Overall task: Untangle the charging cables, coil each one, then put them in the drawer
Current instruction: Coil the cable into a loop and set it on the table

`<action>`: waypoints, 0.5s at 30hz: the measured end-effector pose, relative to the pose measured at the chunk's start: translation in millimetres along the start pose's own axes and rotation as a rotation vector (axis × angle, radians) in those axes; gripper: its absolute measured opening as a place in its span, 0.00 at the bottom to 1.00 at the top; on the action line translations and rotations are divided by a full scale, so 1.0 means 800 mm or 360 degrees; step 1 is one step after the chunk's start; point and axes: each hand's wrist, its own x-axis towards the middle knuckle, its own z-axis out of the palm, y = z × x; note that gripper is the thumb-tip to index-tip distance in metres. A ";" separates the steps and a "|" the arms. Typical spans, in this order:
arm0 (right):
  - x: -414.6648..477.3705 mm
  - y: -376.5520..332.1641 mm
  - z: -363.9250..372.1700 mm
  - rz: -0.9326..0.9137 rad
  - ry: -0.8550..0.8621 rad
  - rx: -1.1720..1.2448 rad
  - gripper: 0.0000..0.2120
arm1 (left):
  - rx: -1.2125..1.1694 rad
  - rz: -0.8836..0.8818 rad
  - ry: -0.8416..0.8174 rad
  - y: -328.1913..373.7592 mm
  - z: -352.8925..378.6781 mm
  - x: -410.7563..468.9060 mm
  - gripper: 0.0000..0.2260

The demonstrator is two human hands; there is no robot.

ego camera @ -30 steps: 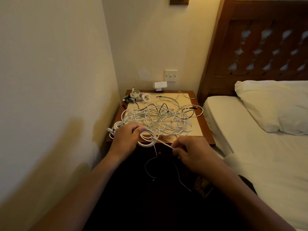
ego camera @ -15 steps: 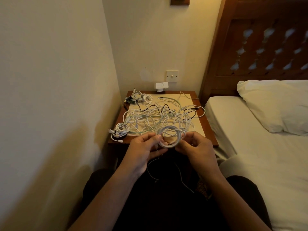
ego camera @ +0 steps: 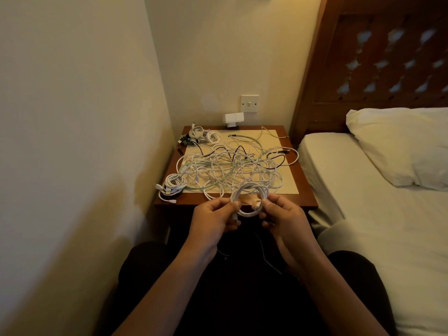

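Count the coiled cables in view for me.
4 clear: the held coil between left hand and right hand; near-left coil on the table; two far-left coils. A dark bundle there may hide more.

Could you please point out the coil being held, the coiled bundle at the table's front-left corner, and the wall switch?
held coil (ego camera: 247, 213), head view, on its lower arc.
corner bundle (ego camera: 172, 184), head view, middle of its loops.
wall switch (ego camera: 249, 103), head view, centre of its plate.
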 end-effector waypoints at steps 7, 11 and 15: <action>0.001 -0.008 0.002 -0.0298 -0.0265 -0.0695 0.10 | 0.0316 0.0041 -0.0238 0.004 -0.003 -0.004 0.04; 0.007 -0.015 -0.006 -0.0491 -0.0224 -0.1223 0.15 | 0.0272 -0.0054 -0.0235 0.011 -0.012 -0.005 0.07; 0.003 -0.023 -0.008 -0.0670 -0.0115 -0.1303 0.14 | 0.0003 -0.0221 -0.0328 0.013 -0.018 -0.009 0.04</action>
